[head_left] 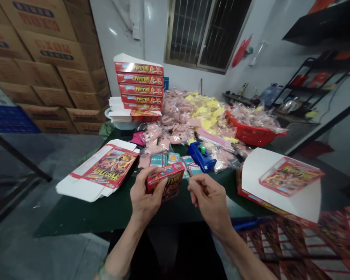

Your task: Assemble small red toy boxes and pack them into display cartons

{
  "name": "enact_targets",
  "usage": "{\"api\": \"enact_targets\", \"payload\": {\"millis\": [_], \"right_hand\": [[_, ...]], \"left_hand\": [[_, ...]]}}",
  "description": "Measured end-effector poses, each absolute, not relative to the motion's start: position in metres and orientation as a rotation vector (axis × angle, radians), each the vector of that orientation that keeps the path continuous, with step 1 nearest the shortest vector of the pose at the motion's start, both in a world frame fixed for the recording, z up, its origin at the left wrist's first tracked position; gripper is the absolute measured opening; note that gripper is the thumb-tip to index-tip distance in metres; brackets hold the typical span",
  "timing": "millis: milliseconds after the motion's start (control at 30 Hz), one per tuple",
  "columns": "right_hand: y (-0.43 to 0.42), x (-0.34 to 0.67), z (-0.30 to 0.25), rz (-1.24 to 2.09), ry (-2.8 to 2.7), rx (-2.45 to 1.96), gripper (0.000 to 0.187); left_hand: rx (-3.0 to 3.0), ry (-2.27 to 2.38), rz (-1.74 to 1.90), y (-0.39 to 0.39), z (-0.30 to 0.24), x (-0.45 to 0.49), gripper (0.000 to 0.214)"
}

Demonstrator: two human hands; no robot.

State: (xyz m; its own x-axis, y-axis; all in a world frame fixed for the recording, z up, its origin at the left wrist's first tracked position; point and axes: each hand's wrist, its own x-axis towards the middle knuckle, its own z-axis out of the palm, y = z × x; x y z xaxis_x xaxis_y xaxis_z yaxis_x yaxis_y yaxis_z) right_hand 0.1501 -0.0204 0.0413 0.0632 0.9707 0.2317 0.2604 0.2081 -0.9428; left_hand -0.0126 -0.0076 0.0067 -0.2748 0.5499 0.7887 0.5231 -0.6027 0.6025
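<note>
My left hand (pixel 147 194) grips a small red printed box (pixel 166 177), thumb on the near face and fingers round the far side. Just right of the box is my right hand (pixel 208 194), its fingers curled together in a pinch; whatever is between the fingertips, if anything, is too small to make out. Behind the box lie printed cards (pixel 159 160) in teal and white. A blue tape dispenser (pixel 202 157) with a green roll stands beyond my right hand. On the left, flattened printed cartons (pixel 110 165) rest in a pile.
Red display boxes (pixel 141 89) are stacked at the back left. Bagged pink and yellow plush pieces (pixel 189 112) heap up behind the cards, beside a red basket (pixel 250 132). An open display box (pixel 250 190) at right holds a red box (pixel 291 177). The table (pixel 84 217) is dark green.
</note>
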Motion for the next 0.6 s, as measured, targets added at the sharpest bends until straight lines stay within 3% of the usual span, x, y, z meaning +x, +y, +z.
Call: {"api": "enact_targets", "payload": {"millis": [67,100,167,233,600], "right_hand": [[-0.027,0.131,0.053,0.967,-1.337,-1.072,0.011],[-0.027,0.123,0.055,1.035,-1.290,-1.013,0.017],[-0.025,0.112,0.055,1.152,-1.201,-0.933,0.051],[-0.022,0.106,0.051,1.202,-1.142,-0.885,0.070],[-0.012,0.101,0.057,1.078,-1.190,-1.096,0.060]], "left_hand": [[1.889,1.415,2.056,-0.008,0.006,-0.013,0.040],[1.895,1.430,2.045,-0.009,0.006,-0.013,0.039],[1.892,1.461,2.025,-0.010,0.005,-0.012,0.040],[1.873,1.475,2.017,-0.011,0.005,-0.012,0.042],[1.904,1.353,2.035,-0.013,0.003,-0.009,0.046]]}}
